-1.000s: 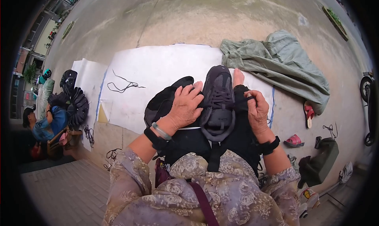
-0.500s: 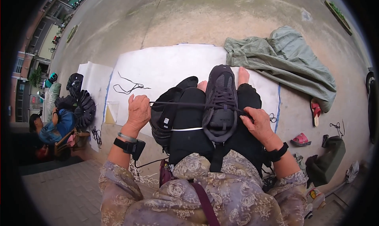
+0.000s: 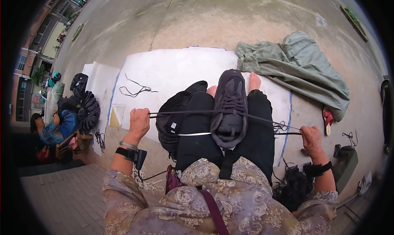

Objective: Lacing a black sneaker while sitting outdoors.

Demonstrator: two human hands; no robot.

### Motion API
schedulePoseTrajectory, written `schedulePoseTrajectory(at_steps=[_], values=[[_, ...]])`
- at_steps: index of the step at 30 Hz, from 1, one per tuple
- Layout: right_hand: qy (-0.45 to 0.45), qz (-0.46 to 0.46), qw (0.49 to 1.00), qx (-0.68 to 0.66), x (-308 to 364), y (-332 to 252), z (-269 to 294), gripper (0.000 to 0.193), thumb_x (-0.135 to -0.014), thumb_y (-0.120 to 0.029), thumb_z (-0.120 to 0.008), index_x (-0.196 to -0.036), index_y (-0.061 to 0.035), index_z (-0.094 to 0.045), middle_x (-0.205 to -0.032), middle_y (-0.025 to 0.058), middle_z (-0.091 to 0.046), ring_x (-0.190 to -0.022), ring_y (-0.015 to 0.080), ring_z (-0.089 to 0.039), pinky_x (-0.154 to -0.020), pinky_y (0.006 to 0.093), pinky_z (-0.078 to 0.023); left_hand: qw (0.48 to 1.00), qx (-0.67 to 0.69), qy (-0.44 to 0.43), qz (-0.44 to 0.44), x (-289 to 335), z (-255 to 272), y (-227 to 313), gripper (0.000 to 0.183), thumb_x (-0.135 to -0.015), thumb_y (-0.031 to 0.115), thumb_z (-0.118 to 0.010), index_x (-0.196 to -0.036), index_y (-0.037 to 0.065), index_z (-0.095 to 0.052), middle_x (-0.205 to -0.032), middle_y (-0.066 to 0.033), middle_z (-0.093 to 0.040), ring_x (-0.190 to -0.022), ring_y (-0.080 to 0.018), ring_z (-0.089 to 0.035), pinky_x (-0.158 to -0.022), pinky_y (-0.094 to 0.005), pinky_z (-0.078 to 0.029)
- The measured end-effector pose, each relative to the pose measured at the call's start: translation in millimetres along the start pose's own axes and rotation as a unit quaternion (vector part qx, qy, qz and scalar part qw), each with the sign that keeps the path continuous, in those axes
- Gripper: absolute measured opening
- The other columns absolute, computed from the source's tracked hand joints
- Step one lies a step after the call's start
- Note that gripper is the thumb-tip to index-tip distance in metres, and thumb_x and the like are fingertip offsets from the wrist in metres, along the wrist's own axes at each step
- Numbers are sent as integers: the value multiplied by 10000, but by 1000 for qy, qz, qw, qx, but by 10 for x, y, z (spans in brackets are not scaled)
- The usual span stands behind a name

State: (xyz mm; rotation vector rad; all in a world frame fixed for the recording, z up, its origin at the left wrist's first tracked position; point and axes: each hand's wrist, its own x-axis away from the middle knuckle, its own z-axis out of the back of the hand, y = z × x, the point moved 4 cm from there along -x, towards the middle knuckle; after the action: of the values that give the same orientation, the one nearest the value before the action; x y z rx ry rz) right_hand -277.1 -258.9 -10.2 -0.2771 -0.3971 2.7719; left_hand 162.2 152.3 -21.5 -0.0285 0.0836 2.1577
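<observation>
A dark grey shoe (image 3: 231,105) rests between my legs, toe pointing away, with crossed laces down its front. From its upper eyelets a dark shoelace (image 3: 180,112) stretches out to both sides. My left hand (image 3: 140,122) is closed around the left end of the lace. Farther out to the right, my right hand (image 3: 312,140) pinches the other end, which runs tight from the shoe. Against my left leg lie other black shoes (image 3: 168,132), partly hidden behind my knee; a white band (image 3: 195,134) crosses my left thigh.
White sheeting (image 3: 164,66) covers the ground ahead, with a loose black lace (image 3: 137,89) on it. A green cloth (image 3: 295,66) lies at the right, near a red sandal (image 3: 328,121). Far left, a seated person (image 3: 61,130) is beside piled black shoes (image 3: 87,110). Black laces (image 3: 293,185) bunch by my right forearm.
My right hand has swung outward to the right, drawing its lace end out long and taut. My left hand has shifted slightly left and nearer. The shoe stays in place.
</observation>
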Motion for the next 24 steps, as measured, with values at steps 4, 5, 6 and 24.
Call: schedulePoseTrajectory(at_steps=[4, 5, 6, 24], values=[[-38, -59, 986, 150, 379, 602, 349, 117, -780, -44, -556, -890, -62, -525, -697, 95, -525, -656, 299, -509, -621, 386, -382, 1000, -9, 17, -8, -11, 78, -388, 14, -816, 82, -511, -828, 86, -506, -739, -98, -522, -801, -293, -527, -867, -453, -358], [-4, -50, 985, 162, 446, 721, 481, 133, -783, -40, -549, -912, -60, -527, -712, 101, -530, -659, 303, -507, -627, 388, -386, 999, -21, 29, -1, -25, 153, -503, 12, -816, 88, -515, -828, 84, -515, -736, -100, -530, -797, -294, -531, -848, -439, -363], [31, -40, 983, 176, 498, 835, 636, 150, -786, -36, -541, -933, -58, -530, -727, 106, -535, -663, 307, -505, -633, 390, -389, 999, -31, 42, 6, -44, 232, -623, 18, -817, 95, -518, -828, 83, -525, -733, -101, -538, -793, -294, -535, -828, -426, -369], [-116, -415, 563, -705, -443, -901, -963, 124, -908, -164, -491, -881, -47, -525, -615, 42, -560, -426, 84, -475, -461, 264, -490, 612, 619, -413, 267, -424, -158, 1431, 316, -918, 317, -498, -741, 56, -511, -532, -3, -440, -368, -74, -351, -350, -231, -327]])
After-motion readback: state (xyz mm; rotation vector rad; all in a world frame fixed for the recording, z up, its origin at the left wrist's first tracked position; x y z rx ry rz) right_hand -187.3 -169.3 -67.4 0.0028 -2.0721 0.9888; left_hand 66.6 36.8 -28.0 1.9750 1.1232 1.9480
